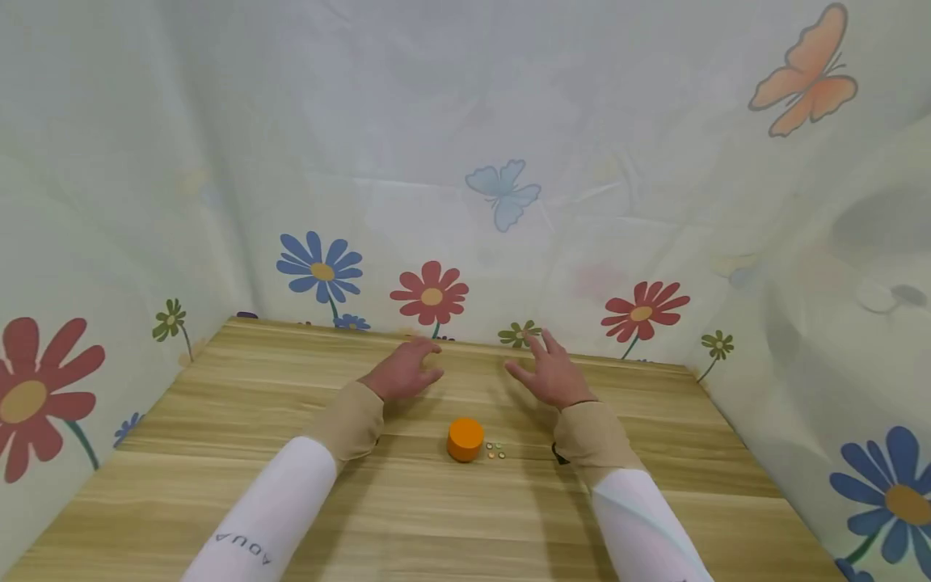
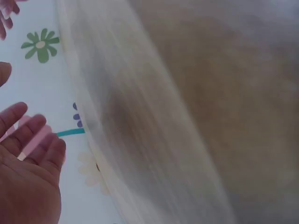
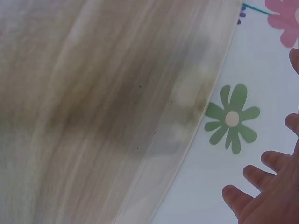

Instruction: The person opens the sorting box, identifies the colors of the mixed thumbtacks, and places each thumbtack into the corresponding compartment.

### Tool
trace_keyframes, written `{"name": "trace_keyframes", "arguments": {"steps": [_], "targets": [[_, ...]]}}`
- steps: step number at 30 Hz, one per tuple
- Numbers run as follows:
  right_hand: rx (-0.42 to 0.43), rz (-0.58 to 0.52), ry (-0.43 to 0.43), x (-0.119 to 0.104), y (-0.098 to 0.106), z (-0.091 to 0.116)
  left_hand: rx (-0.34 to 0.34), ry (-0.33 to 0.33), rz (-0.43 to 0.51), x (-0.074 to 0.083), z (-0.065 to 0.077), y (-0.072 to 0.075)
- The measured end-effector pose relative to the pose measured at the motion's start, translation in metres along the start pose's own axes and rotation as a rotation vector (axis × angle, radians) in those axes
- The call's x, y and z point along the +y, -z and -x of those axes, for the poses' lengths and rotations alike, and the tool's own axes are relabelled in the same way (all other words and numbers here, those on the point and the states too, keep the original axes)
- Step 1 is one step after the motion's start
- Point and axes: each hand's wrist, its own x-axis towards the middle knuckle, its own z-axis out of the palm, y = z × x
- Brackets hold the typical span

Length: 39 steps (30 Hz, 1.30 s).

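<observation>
Both hands hover over the far half of the wooden table, apart from each other and holding nothing. My left hand (image 1: 407,370) has loosely bent, spread fingers; in the left wrist view the left hand (image 2: 30,172) shows its palm and relaxed fingers. The right hand (image 1: 554,373) reaches forward with its fingers spread, and in the right wrist view the right hand (image 3: 273,191) shows at the lower right edge. Nearer the body, between the forearms, stands an orange round container (image 1: 465,440). Several small round button-like pieces (image 1: 495,450) lie just right of it.
The wood-grain table (image 1: 407,517) ends at a white curtain (image 1: 407,162) printed with flowers and butterflies, which also hangs on both sides. A small black object (image 1: 559,454) shows partly beside the right sleeve. A dark purple thing (image 1: 247,315) sits at the table's far left corner.
</observation>
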Motion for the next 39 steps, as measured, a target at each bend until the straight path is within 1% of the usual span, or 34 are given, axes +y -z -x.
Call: {"name": "trace_keyframes", "arguments": {"steps": [5, 7, 10, 13, 15, 18, 21, 23, 25, 30, 34, 39], "targets": [[0.026, 0.007, 0.042, -0.004, -0.001, 0.002, -0.002, -0.046, 0.139, 0.004, 0.004, -0.004], [0.033, 0.01, 0.048, -0.007, -0.001, 0.004, -0.027, -0.046, 0.197, 0.009, 0.007, -0.006], [0.033, 0.02, 0.056, -0.011, -0.002, 0.005, -0.095, -0.029, 0.285, 0.02, 0.012, -0.006], [0.042, 0.009, 0.065, -0.016, -0.002, 0.007, -0.175, -0.041, 0.35, 0.031, 0.017, -0.007], [0.052, 0.003, 0.08, -0.018, -0.002, 0.008, -0.226, -0.068, 0.39, 0.035, 0.019, -0.008], [0.067, -0.005, 0.125, -0.022, -0.002, 0.011, -0.304, -0.082, 0.449, 0.041, 0.022, -0.01], [0.071, 0.001, 0.182, -0.026, -0.003, 0.013, -0.388, -0.066, 0.548, 0.046, 0.026, -0.009], [0.072, 0.0, 0.213, -0.029, -0.003, 0.015, -0.426, -0.062, 0.584, 0.047, 0.028, -0.01], [0.069, -0.005, 0.242, -0.034, -0.002, 0.018, -0.458, -0.055, 0.595, 0.05, 0.03, -0.009], [0.053, -0.028, 0.297, -0.044, 0.002, 0.024, -0.494, -0.058, 0.546, 0.058, 0.035, -0.004], [0.05, -0.043, 0.33, -0.049, 0.002, 0.026, -0.487, -0.061, 0.522, 0.061, 0.037, -0.003], [0.028, -0.076, 0.349, -0.051, 0.003, 0.026, -0.453, -0.091, 0.497, 0.058, 0.037, -0.013]]}}
